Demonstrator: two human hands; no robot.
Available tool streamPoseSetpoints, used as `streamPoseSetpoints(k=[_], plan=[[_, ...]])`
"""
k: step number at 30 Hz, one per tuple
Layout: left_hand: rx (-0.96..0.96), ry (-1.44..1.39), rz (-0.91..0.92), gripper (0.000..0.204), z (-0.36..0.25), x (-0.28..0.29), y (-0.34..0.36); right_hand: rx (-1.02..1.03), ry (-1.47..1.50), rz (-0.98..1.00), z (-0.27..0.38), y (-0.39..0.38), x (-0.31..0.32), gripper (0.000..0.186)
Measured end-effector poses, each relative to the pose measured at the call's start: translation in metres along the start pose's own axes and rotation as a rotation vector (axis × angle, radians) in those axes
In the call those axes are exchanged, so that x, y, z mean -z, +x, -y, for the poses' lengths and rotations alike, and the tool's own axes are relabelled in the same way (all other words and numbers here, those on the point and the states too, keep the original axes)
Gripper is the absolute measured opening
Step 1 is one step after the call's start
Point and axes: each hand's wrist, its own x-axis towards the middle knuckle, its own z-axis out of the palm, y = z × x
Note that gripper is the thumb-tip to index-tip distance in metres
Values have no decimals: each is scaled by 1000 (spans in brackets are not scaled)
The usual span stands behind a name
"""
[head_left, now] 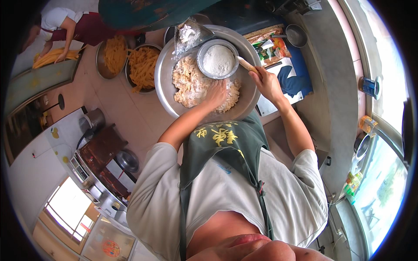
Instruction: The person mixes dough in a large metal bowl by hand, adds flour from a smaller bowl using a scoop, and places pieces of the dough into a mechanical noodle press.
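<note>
A large steel basin [161, 75] holds crumbly, floury dough [185, 85]. Within it, a steel pot of white powder [217, 58] has a pale handle, gripped by my right hand [265, 82] at the basin's right side. My left hand [214, 93] is down in the dough against the pot's lower edge; its fingertips are partly hidden, so their grip is unclear. A clear plastic bag [185, 37] with white powder lies at the basin's upper left.
A person [65, 30] at upper left handles long yellow pieces. Two bowls of yellow pieces [141, 63] stand left of the basin. At right are a ladle [296, 35], blue cloth [289, 80], grey ledge [331, 108] and window. A stove-like unit [102, 161] is lower left.
</note>
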Motion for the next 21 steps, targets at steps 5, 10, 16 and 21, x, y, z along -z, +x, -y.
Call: streamPoseSetpoints(k=[5, 10, 16, 21], plan=[[-58, -29, 38, 62, 5, -2, 18, 35, 5, -16, -12, -10, -10, 33], [-70, 14, 303, 49, -5, 14, 28, -48, 55, 87, 5, -11, -8, 32], [-59, -54, 32, 30, -13, 16, 2, -9, 43, 135, 23, -4, -15, 30], [-91, 74, -34, 27, -13, -3, 3, 275, -108, 61, 66, 56, -33, 25]])
